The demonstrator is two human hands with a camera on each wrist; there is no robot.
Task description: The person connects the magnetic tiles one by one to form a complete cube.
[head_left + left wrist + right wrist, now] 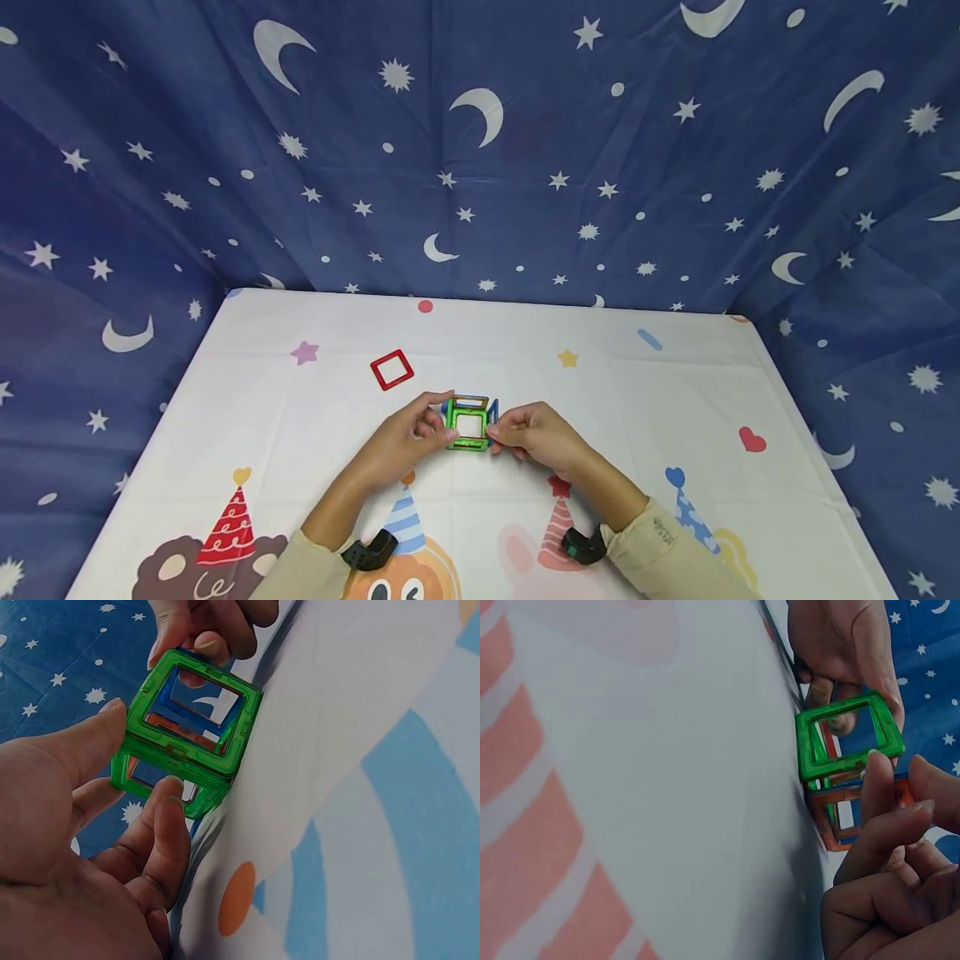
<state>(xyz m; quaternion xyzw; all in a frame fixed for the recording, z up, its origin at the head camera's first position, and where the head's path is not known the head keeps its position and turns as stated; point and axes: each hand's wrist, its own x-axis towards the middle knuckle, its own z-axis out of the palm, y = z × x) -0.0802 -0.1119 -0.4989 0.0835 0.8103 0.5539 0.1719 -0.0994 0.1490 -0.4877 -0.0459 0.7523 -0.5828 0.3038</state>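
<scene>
A small box of square magnetic tiles (pixel 470 411) stands on the table between my hands, with green, blue and orange frames. My left hand (pixel 408 437) grips its left side; in the left wrist view the thumb lies along a green tile (pixel 187 746) and the fingertips are at the lower green side. My right hand (pixel 543 437) pinches the blue magnetic tile (pixel 493 410) at the box's right side, which leans slightly out in the head view. Right fingertips partly hide an orange tile (pixel 821 814) in the right wrist view.
A loose red square tile (pixel 378 377) lies flat beyond my left hand. The white tablecloth (pixel 510 350) has printed stars, hearts and party-hat animals. Behind the table hangs a blue curtain (pixel 525 250) with moons and stars.
</scene>
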